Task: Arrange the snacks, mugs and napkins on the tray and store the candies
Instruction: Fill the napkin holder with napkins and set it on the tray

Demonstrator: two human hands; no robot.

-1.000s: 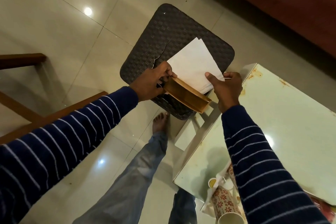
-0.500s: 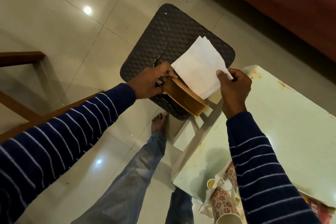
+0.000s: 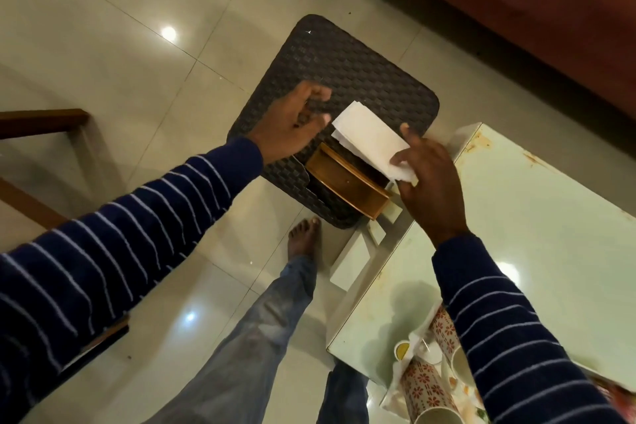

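My right hand [image 3: 428, 175] grips a stack of white napkins [image 3: 368, 138] by its near end, holding it just above a wooden napkin holder [image 3: 344, 181]. The holder rests on the near edge of a dark woven stool [image 3: 361, 76]. My left hand [image 3: 292, 124] hovers over the stool to the left of the napkins, fingers apart, holding nothing. Two floral mugs [image 3: 425, 389] lie on a pale green table [image 3: 550, 234] near its front corner, beside a crumpled white wrapper [image 3: 418, 337].
The table's white frame [image 3: 361, 258] stands between the stool and my legs. My bare foot [image 3: 304, 234] is on the tiled floor [image 3: 120, 62]. A wooden chair frame [image 3: 41, 120] is at the left. A dark red sofa [image 3: 516, 10] runs along the back right.
My left hand let go of the wooden holder and lifted away to the left. My right hand pulled the napkins out of the holder and now holds them flatter above it.
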